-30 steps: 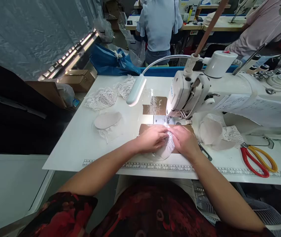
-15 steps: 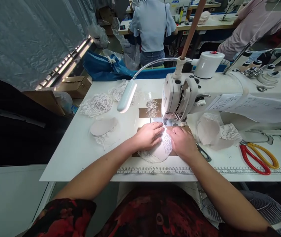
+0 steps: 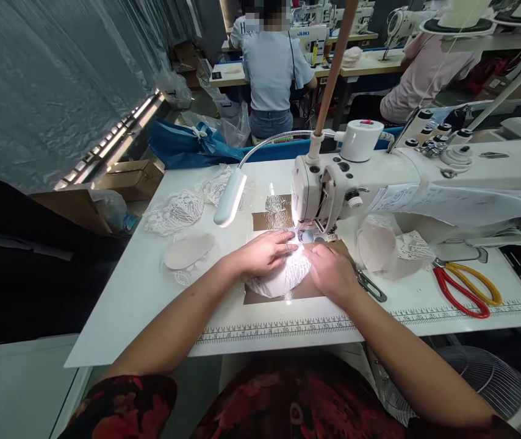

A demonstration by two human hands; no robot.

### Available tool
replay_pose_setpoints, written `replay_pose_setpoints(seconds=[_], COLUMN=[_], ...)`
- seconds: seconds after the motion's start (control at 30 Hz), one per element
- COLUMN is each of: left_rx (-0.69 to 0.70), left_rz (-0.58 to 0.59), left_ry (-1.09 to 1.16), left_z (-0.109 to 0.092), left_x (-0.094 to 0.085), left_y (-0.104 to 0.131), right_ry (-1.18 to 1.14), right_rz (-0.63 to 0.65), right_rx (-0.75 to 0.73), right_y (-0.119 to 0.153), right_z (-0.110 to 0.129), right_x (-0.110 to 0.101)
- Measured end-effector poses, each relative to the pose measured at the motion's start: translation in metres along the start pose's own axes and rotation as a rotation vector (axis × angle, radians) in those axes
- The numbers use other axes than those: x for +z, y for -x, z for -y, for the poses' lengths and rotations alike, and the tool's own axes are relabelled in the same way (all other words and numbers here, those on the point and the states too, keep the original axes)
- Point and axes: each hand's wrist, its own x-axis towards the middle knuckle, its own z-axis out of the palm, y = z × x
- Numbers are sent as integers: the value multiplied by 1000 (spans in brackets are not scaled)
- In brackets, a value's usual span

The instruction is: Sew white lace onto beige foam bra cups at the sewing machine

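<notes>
A white lace bra cup [image 3: 283, 277] lies under the needle area of the sewing machine [image 3: 315, 189], lit by the lamp there. My left hand [image 3: 267, 253] rests on the cup's left side, fingers stretched out flat toward the needle. On the right, my right hand [image 3: 331, 268] has its fingers bent and pressed together at the cup's edge. The stitching spot itself is partly hidden by my fingers and the machine head. Brown tape [image 3: 260, 299] shows on the table around the cup.
Lace pieces [image 3: 176, 212] and a beige cup [image 3: 190, 251] lie to the left. More cups [image 3: 377, 247], scissors [image 3: 464, 289] and a metal clip-like tool [image 3: 371, 285] sit to the right. A lamp [image 3: 230, 198] arches overhead. A ruler strip [image 3: 265, 331] runs along the front edge. People sit beyond.
The cup has shifted away from the front edge toward the needle and turned a little, both hands moving with it. My view has tilted up and swung slightly right.
</notes>
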Motion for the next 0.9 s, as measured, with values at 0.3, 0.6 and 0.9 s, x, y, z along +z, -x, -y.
replay_pose_setpoints(seconds=[0.3, 0.6, 0.9], left_rx=[-131, -155, -71], left_rz=[-227, -292, -287], left_ry=[-5, 17, 95], left_z=[-44, -40, -38], left_x=[14, 26, 22], left_y=[4, 5, 12], right_ry=[-222, -344, 28], right_rz=[-67, 24, 42], right_rx=[4, -67, -150], right_y=[3, 20, 35], right_z=[-13, 1, 9], right_x=[-4, -19, -10])
